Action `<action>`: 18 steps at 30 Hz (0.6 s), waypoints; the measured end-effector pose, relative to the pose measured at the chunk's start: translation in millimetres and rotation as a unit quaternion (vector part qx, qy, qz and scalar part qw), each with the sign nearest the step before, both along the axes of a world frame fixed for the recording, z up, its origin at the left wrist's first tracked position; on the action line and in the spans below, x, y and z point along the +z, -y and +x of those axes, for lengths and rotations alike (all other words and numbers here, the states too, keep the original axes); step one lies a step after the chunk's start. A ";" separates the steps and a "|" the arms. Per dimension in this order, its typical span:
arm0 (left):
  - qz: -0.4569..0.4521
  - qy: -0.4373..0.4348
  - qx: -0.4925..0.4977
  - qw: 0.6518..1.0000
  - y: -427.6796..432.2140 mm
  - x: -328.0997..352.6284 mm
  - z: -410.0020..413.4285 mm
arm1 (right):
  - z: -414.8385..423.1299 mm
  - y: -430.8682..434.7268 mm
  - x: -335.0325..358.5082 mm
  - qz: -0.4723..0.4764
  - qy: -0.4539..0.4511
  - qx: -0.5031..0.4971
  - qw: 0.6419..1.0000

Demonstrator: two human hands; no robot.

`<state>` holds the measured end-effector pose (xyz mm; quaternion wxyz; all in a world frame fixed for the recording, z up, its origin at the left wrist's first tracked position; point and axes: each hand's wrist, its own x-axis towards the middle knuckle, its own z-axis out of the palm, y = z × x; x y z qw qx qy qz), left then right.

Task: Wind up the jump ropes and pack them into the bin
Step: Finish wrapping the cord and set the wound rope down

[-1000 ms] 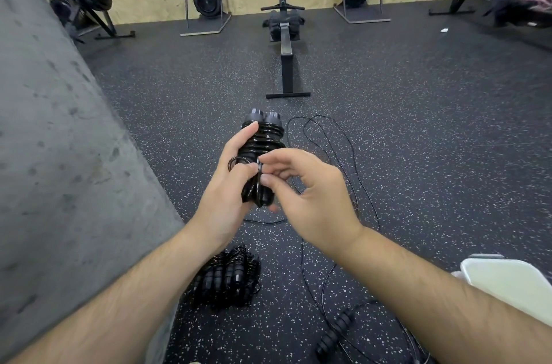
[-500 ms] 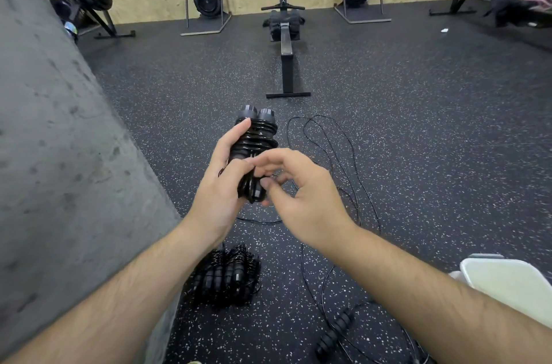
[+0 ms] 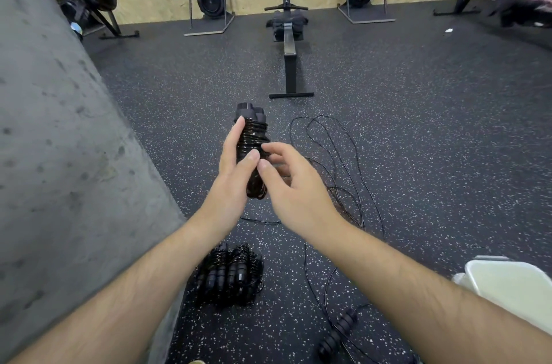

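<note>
A: We see the left hand (image 3: 234,175) holding the bundle (image 3: 253,133) up off the floor. The forefinger lies along it and the thumb is pressed to its near side. The other fingers are behind it, hidden from us.

B: And the right hand (image 3: 294,187)? We find it just right of the bundle, fingers loosely bent and spread, thumb tip close to the left thumb. Whether it pinches a strand or only touches, we cannot tell — its far fingers are blurred.

A: Agreed. Two handle ends stick out of the bundle past the left fingertips. Its lower end is half hidden between the two hands.

B: Beyond and right of the right hand we see a loose rope (image 3: 348,199) sprawled on the floor, partly covered by that wrist and forearm.

A: Under the left forearm lies a pile (image 3: 230,274) of wound ropes — we cannot count them.

B: Below the right forearm, handles (image 3: 339,331) lie near the bottom edge of view. The white bin (image 3: 513,283) sits right of that arm, cut off at the edge, and we cannot make out its inside.

A: Left of the left arm, a grey pillar (image 3: 59,154) fills that side.
</note>
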<state>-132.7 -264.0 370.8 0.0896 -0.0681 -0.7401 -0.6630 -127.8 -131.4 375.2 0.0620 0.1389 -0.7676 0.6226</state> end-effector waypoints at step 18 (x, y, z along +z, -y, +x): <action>-0.162 -0.023 0.109 0.981 49.5 -16.7 -15.3 | -31.4 44.8 -25.4 -0.018 0.105 0.026 0.994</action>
